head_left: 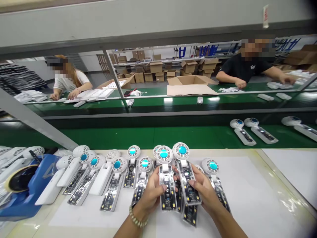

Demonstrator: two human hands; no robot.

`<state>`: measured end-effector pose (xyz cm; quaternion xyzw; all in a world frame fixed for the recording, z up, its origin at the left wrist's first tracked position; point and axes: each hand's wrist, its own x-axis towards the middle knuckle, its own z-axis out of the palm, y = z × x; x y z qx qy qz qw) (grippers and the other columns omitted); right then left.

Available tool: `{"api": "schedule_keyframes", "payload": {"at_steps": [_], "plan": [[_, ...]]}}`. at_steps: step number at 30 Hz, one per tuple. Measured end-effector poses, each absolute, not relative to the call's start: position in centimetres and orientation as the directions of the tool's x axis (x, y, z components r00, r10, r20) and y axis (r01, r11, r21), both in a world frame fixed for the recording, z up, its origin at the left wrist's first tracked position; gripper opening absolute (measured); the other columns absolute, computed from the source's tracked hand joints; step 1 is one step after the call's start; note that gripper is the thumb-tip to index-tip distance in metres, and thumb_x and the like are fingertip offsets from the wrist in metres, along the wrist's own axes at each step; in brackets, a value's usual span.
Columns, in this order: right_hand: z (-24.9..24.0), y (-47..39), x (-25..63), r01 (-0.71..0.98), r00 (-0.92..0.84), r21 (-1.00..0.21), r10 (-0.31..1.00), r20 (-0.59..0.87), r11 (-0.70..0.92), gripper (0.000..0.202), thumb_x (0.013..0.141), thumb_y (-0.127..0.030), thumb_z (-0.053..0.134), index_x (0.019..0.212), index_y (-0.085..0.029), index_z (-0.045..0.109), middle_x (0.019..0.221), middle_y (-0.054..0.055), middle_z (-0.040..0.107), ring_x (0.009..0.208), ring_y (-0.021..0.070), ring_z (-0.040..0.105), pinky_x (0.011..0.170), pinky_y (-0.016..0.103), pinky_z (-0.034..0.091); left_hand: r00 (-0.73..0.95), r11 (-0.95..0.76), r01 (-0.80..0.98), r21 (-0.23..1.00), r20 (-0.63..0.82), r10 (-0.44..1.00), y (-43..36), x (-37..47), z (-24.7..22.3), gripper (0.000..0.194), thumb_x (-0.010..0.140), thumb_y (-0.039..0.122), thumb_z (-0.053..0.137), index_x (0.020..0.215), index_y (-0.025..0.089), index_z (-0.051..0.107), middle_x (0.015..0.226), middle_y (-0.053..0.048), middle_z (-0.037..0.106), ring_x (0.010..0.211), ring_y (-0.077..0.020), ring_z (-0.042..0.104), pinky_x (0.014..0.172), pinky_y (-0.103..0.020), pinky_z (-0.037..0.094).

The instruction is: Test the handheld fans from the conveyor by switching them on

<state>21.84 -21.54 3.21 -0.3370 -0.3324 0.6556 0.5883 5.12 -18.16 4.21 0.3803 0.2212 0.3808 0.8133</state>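
Observation:
My left hand (153, 191) is closed round a handheld fan (167, 188), its thumb on the clear front over a dark circuit board. In my right hand (204, 186) is a second handheld fan (188, 185), held tilted beside the first, the thumb also on its front. Both have round white grille heads with shiny blue centres. Below and behind them lie more fans of the same kind, such as the fan (190, 215) partly covered by my right-hand one. Another fan (219, 188) lies just right of my right hand, partly hidden by it.
Several fans (111, 193) lie in a row to the left, near a blue tape dispenser (41, 185). Beyond the white-topped table (247, 191) runs a green conveyor belt (173, 137) carrying fans at right. Two co-workers sit across, with an open carton (192, 89) between them.

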Motion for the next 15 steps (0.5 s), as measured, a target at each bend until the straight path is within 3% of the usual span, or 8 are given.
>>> {"api": "schedule_keyframes", "payload": {"at_steps": [9, 15], "plan": [[2.5, -21.89, 21.44, -0.463, 0.002, -0.884, 0.997, -0.081, -0.071, 0.061, 0.07, -0.037, 0.064, 0.125, -0.024, 0.042, 0.128, 0.009, 0.05, 0.118, 0.0307, 0.043, 0.095, 0.045, 0.037, 0.581, 0.376, -0.413, 0.829, -0.078, 0.81, -18.2, 5.09, 3.85, 0.057, 0.065, 0.029, 0.07, 0.114, 0.018, 0.044, 0.108, -0.013, 0.059, 0.098, -0.0281, 0.058, 0.077, -0.035, 0.048], [2.75, -22.11, 21.26, -0.467, -0.016, -0.88, 0.996, -0.09, -0.087, 0.06, 0.072, -0.037, 0.062, 0.126, -0.024, 0.039, 0.126, 0.01, 0.052, 0.116, 0.0314, 0.045, 0.091, 0.046, 0.041, 0.567, 0.367, -0.416, 0.832, -0.079, 0.82, -18.21, 5.22, 3.86, 0.058, 0.064, 0.03, 0.07, 0.115, 0.017, 0.045, 0.109, -0.013, 0.058, 0.103, -0.0303, 0.054, 0.083, -0.04, 0.046]]}}
